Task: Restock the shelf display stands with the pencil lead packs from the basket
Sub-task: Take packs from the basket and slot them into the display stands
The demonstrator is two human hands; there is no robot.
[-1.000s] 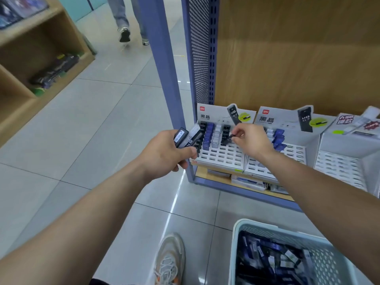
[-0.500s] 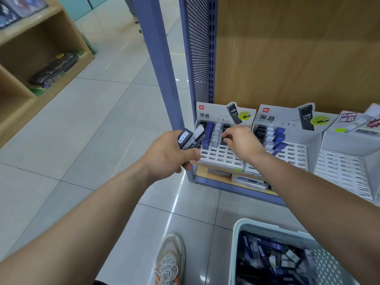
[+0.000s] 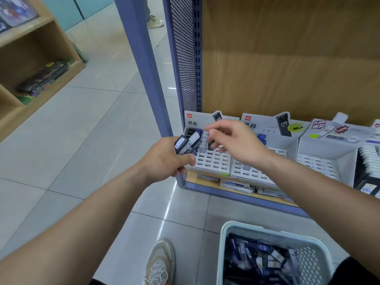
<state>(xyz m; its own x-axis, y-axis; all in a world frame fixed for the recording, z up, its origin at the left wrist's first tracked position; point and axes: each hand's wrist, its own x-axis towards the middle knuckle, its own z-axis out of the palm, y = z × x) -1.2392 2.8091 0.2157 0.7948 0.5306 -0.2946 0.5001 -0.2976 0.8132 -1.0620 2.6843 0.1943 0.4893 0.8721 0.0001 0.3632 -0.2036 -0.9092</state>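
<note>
Shelf frame: a blue post [image 3: 141, 79] and a perforated panel [image 3: 183, 58] edge a wooden back panel [image 3: 287, 58]
Bottom board: four grey stands in a row, with flat boxes [image 3: 234, 185] lying under their front edges
Left stand [image 3: 213, 161]: slotted tray with black, blue and white packs upright in its back rows
Second stand [image 3: 253, 173]: just beside the left stand, blue packs at its back
Third stand [image 3: 320, 163]: slotted tray further right
Fourth stand [image 3: 368, 171]: at the frame's right edge, rows of dark and white packs
Basket [image 3: 226, 243]: pale and perforated, on the tiled floor [image 3: 82, 140] at lower right, heaped with dark and blue pencil lead packs [image 3: 257, 258]
Nearby: a sneaker [image 3: 160, 262] beside the basket; a wooden shelf unit [image 3: 41, 48] at far left
In the way: the right hand and forearm cover part of the left stand's header card [image 3: 193, 120] and much of the second stand
Writing: red logo and two Chinese characters on the header card; "HB 07" on the second card; a white barcode label and "HB" on the held packs
Left hand [image 3: 164, 159]: knuckles up, fingers and thumb curled round a small fan of packs [image 3: 187, 144] just left of the left stand
Right hand [image 3: 236, 142]: hovers over the left stand's back rows, fingers loosely curved, forefinger and thumb apart, nothing visible in them
</note>
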